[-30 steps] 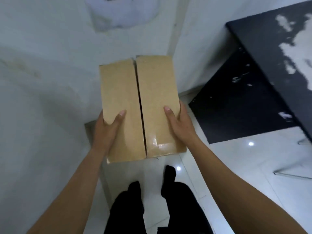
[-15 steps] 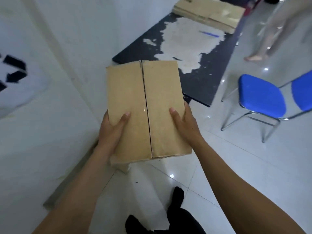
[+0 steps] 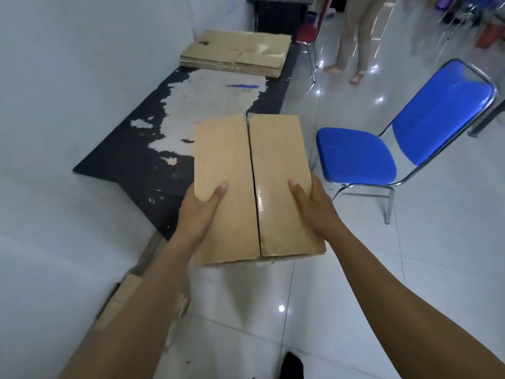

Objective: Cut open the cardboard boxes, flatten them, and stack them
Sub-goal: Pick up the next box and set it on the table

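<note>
Head view: hands [image 3: 200, 212] [image 3: 314, 206] gripping box [image 3: 254, 187]; table [image 3: 131, 160], chair [image 3: 355, 157] ahead.

Tan cardboard box [image 3: 254, 187], blue chair [image 3: 355, 157], black table [image 3: 131, 162] with peeled white patches

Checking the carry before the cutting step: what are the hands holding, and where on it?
A closed cardboard box, held by both hands: left hand on its left side, right hand on its right, thumbs on top.

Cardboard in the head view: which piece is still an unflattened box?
The box held between the left hand and right hand; the stack on the far table end lies flat.
</note>
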